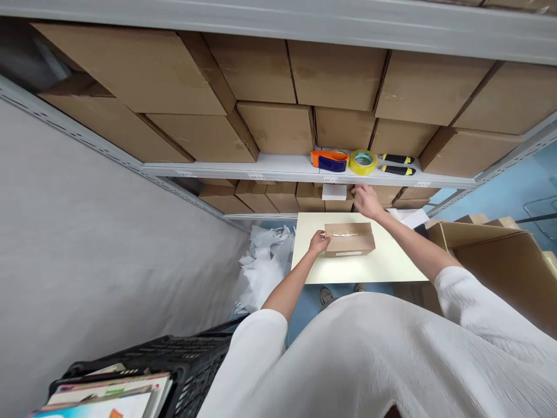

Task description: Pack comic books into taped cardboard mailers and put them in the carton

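Observation:
A small brown cardboard box [349, 239] lies on a pale yellow tabletop [322, 276]. Shiny clear tape runs along its upper side, and a white label shows on the side nearest me. My left hand [319, 241] grips the left end of this box, thumb on the near side. Beyond the box, my right hand [365, 199] is raised just under the shelf edge, its fingers loosely bent and slightly apart. I make out nothing in it. Close to its fingertips is a flat white box [334, 192] on the lower shelf.
On the shelf edge [287, 168] lie an orange and blue tape dispenser [329, 161], a yellow tape roll [362, 162] and two utility knives [397, 165]. Cardboard boxes [278, 128] fill the rack. White paper scraps [263, 261] lie left; a large open carton [500, 261] stands right, a black crate [195, 360] lower left.

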{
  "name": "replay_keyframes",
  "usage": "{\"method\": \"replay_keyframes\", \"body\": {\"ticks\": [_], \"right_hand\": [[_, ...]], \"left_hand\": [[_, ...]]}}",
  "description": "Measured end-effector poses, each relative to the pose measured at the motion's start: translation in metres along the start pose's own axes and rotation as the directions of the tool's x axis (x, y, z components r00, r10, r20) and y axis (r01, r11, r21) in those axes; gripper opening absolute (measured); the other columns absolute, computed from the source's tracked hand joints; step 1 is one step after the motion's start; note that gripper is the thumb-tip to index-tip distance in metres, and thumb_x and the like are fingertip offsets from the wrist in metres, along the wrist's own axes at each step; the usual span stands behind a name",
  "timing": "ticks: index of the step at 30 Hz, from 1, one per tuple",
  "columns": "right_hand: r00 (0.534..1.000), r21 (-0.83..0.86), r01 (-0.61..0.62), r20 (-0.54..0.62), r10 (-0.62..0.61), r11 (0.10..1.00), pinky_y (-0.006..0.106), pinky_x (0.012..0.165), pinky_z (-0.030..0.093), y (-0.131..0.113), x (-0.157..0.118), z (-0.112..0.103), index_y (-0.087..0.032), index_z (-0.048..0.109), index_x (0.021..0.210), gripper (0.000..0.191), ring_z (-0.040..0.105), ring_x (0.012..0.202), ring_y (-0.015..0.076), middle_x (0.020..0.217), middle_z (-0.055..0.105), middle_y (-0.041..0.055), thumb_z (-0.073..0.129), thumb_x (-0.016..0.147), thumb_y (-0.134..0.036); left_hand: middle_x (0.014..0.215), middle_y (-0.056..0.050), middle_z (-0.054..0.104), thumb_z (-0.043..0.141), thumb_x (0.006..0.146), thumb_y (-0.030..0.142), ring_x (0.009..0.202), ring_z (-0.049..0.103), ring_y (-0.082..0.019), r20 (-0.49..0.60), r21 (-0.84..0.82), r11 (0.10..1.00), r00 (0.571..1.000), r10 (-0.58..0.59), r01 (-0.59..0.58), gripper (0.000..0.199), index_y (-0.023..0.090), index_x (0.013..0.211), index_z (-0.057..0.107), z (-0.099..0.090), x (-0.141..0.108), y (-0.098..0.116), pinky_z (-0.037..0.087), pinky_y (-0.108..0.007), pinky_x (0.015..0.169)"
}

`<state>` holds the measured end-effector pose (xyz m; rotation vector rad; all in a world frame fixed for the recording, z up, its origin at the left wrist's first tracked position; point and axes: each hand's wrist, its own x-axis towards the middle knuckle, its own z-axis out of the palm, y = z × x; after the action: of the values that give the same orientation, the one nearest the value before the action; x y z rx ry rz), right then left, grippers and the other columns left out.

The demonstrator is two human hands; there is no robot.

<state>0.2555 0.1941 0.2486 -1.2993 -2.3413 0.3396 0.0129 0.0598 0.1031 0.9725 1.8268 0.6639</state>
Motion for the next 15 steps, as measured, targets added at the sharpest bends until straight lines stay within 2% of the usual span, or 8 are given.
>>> {"method": "replay_keyframes", "body": {"ticks": [2,4,7,11,15], "right_hand": [[0.991,-0.072,0.124,-0.047,-0.127,0.99,0.063,0.116,0.039,-0.019,0.045,-0.017,-0.02,0.063,0.135,0.04,0.045,0.141,0.0425,0.157,0.052,0.0212,0.059,0.096,-0.025],[0.978,-0.152,0.195,-0.043,-0.204,0.969,0.066,0.118,0.033,-0.033,0.081,-0.027,-0.019,0.061,0.135,0.04,0.038,0.146,0.0445,0.163,0.047,0.0218,0.06,0.095,-0.024],[0.971,-0.227,0.235,0.009,-0.239,0.945,0.069,0.119,0.026,-0.042,0.115,-0.027,-0.019,0.058,0.132,0.038,0.039,0.143,0.0443,0.157,0.052,0.0226,0.061,0.094,-0.023],[0.981,-0.25,0.194,0.047,-0.189,0.949,0.068,0.118,0.027,-0.04,0.131,-0.014,-0.019,0.059,0.125,0.03,0.048,0.128,0.0405,0.132,0.065,0.021,0.057,0.095,-0.019],[0.98,-0.226,0.2,0.031,-0.198,0.953,0.063,0.115,0.028,-0.045,0.128,-0.016,-0.019,0.059,0.122,0.032,0.051,0.122,0.0388,0.124,0.066,0.0195,0.048,0.094,-0.01]], "left_hand": [[0.107,-0.006,0.078,0.085,0.082,0.025,0.097,0.077,-0.022,0.009,0.006,1.0,1.0,-0.007,0.007,0.042,0.02,0.119,0.067,0.001,0.0,0.001,0.057,-0.031,0.087],[0.105,-0.006,0.078,0.084,0.084,0.024,0.096,0.077,-0.022,0.016,0.004,1.0,1.0,-0.006,0.006,0.039,0.02,0.118,0.066,0.001,-0.001,0.002,0.057,-0.03,0.086],[0.107,-0.007,0.079,0.085,0.084,0.024,0.096,0.078,-0.022,0.01,-0.016,1.0,1.0,0.001,-0.001,0.036,0.02,0.116,0.067,0.002,-0.003,0.002,0.057,-0.03,0.085],[0.108,-0.008,0.08,0.088,0.082,0.022,0.095,0.078,-0.022,0.006,-0.04,0.999,1.0,0.004,-0.004,0.038,0.02,0.114,0.068,0.004,-0.006,0.004,0.057,-0.03,0.084],[0.105,-0.008,0.081,0.087,0.081,0.02,0.095,0.078,-0.023,0.017,-0.034,0.999,1.0,0.0,0.001,0.038,0.02,0.114,0.067,0.003,-0.004,0.005,0.056,-0.028,0.082]]}}
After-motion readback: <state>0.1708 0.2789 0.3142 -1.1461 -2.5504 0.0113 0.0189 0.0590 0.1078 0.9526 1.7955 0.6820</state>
